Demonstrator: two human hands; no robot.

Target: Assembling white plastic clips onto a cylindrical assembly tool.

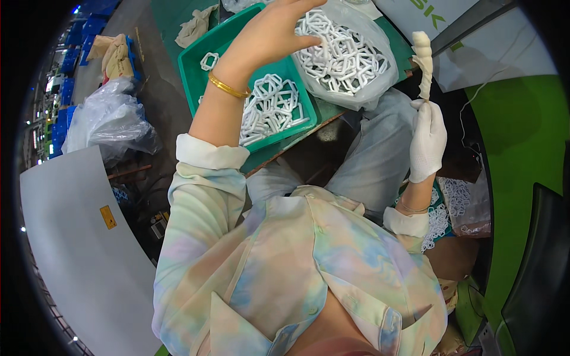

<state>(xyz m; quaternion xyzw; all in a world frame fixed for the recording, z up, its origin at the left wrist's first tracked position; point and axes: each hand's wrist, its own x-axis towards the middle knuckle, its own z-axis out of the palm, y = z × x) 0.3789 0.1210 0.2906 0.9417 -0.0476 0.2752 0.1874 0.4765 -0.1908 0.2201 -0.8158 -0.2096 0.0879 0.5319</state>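
My bare left hand (pixel 270 32), with a gold bracelet on its wrist, reaches over the green tub (pixel 189 83) toward the bag. Its thumb and fingers are apart, with nothing visible between them; the upper edge cuts off part of the fingers. White angular plastic rings (pixel 270 107) lie heaped in the tub. More such rings (pixel 344 53) fill a clear plastic bag (pixel 350 101) beside it. In a white glove, my right hand (pixel 428 139) grips the thin stick of a cream-coloured twisted bar (pixel 422 62) and holds it upright; its exact kind I cannot tell.
Tub and bag rest on a green worktop (pixel 323 113) in front of my legs. At the right, more white rings (pixel 436 222) lie low beside a green panel (pixel 522 130). A grey-white panel (pixel 77 237) and crumpled plastic sheeting (pixel 110 118) are at the left.
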